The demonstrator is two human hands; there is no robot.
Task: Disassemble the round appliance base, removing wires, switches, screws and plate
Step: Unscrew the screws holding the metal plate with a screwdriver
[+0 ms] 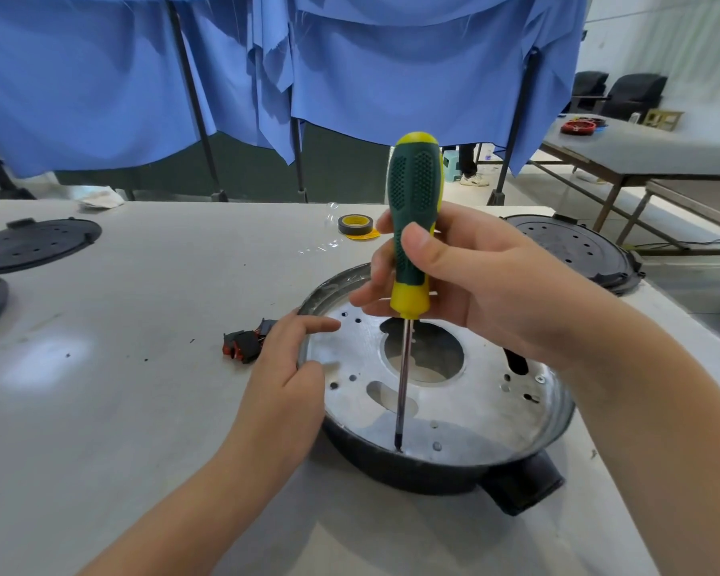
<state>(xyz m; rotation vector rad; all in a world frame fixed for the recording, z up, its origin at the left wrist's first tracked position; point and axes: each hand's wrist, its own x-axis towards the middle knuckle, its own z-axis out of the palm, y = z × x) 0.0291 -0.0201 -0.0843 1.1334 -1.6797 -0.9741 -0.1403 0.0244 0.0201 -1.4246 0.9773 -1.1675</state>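
While left fingers (308, 326) seemingly rest, right fingers (416, 243) grip screwdriver (412, 226).

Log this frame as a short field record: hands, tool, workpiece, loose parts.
right hand: right hand grips screwdriver, held upright
tool tip: on the metal plate near its front edge
left hand: left hand rests on the left rim of the appliance base
removed parts: switches on the table, left of the base
other: tape roll behind the base; black perforated discs at far left and far right
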